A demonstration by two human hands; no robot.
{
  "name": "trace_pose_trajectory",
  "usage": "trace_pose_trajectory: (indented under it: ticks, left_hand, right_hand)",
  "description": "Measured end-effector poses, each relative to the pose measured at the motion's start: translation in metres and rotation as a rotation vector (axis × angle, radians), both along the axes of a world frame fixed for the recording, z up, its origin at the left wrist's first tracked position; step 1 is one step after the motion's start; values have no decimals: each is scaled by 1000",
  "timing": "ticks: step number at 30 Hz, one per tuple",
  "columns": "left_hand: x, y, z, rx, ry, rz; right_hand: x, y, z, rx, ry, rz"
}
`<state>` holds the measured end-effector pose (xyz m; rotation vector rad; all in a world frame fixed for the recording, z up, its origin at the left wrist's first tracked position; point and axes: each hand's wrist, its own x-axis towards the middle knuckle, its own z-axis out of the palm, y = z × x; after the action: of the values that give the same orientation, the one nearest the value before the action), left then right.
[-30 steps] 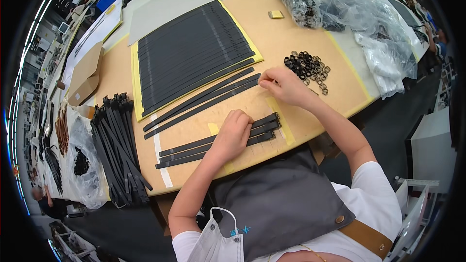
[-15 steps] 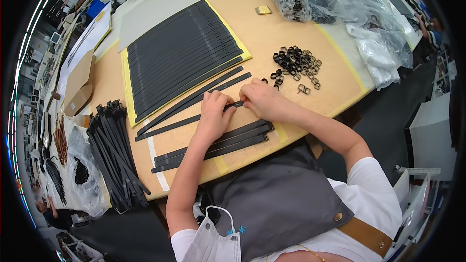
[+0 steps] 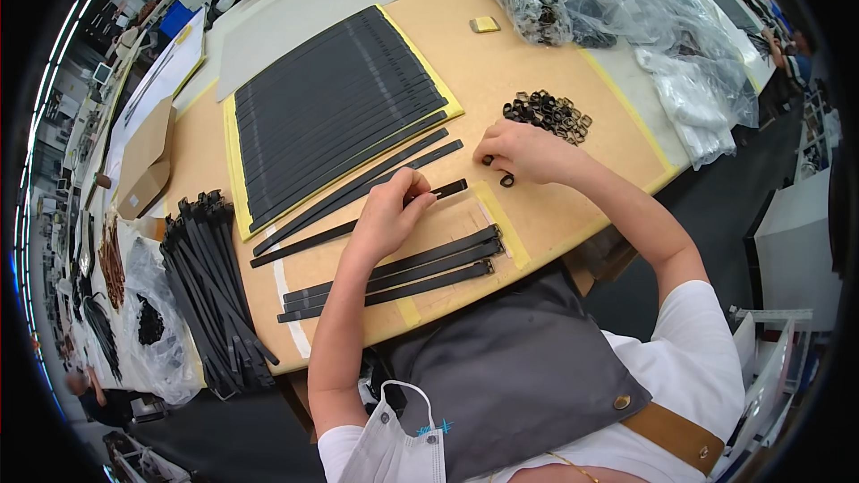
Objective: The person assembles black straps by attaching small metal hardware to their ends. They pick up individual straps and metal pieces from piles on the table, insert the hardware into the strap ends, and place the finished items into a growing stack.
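- Step in hand, as I judge it: putting a ring onto a black strap.
- Left hand (image 3: 386, 213) lies on the strap (image 3: 358, 225); fingers curled and pressed together, pinning it near its right end, which sticks out just past the fingertips.
- Right hand (image 3: 528, 150) is flat on the table, fingertips closed on a small black ring (image 3: 488, 160); a second ring (image 3: 507, 181) lies loose just below the fingers.
- Next move likely calls for bringing the ring to the strap tip and lining the tip up with its opening, while the left hand keeps the strap from sliding.
- Pile of rings (image 3: 550, 114) just beyond the right knuckles.
- Three straps with rings (image 3: 394, 273) lie toward the body from the left fingers.
- Flat stack of straps (image 3: 335, 107) on a yellow sheet, beyond the left fingers.
- Packages: clear plastic bags (image 3: 662, 27) far past the right hand, one holding dark parts (image 3: 528, 0); brown cardboard piece (image 3: 143, 161) far left; small yellow block (image 3: 484, 25) near the bags.
- Labels too small to tell.
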<state>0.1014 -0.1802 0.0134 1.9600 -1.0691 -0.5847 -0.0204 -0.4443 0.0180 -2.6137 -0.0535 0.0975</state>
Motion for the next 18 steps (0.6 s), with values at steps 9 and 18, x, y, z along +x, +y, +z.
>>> trace_pose_trajectory:
  ticks: [9, 18]
  left_hand:
    - [-6, -7, -13, -306, -109, 78]
    - [-15, -8, -22, -355, -52, 47]
  right_hand:
    - [2, 19, -20, 1112, 119, -262]
    - [-4, 78, -37, 1211, -45, -289]
